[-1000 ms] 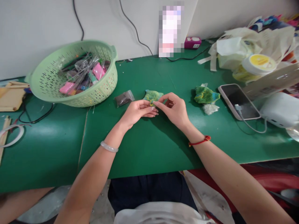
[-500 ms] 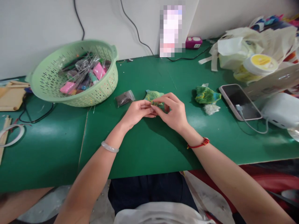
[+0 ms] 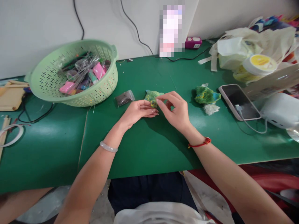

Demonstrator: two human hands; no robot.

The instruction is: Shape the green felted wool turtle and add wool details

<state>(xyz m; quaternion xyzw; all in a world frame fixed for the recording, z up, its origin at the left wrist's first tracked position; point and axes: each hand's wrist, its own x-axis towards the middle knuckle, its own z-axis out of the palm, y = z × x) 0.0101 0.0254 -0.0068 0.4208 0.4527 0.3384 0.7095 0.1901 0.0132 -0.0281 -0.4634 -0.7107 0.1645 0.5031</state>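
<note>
Between my hands is a small yellow-green piece, soft and clay-like. My left hand has its thumb and index fingertips closed at the piece's lower left, the other fingers loosely curled below. Thumb and index of my right hand are pinched together at the piece's right edge; what lies between these tips is too small to make out. Just behind, a mottled green, yellow and blue lump lies on the table, partly covered by my fingers. To its left is a small clear packet with dark contents.
A green basket of colourful packets stands at the left. On the right lie another green-blue lump, crumpled clear wrap and a phone with a cable. Plastic bags fill the back right. Another person's arm shows lower left.
My right hand has drawn slightly right, away from my left fingertips, so more of the yellow-green piece shows. My left hand has hardly moved.
</note>
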